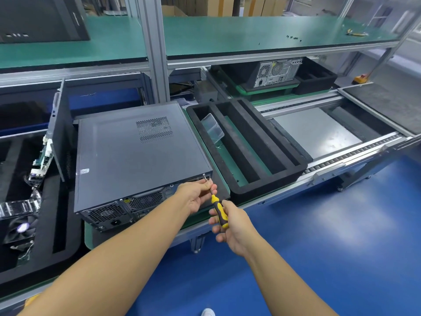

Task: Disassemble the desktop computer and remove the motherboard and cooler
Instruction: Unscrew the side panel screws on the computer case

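At the back right corner of the boxy grey metal desktop computer (141, 156), the left hand (197, 197) pinches the thin shaft of a screwdriver (219, 209). The right hand (232, 226) grips its yellow-and-black handle. A black foam tray (246, 151) sits just right of the computer.

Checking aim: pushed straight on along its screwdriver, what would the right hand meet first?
Likely the left hand steadying the yellow-and-black screwdriver's tip, then the silver screw at the grey computer case's rear corner.
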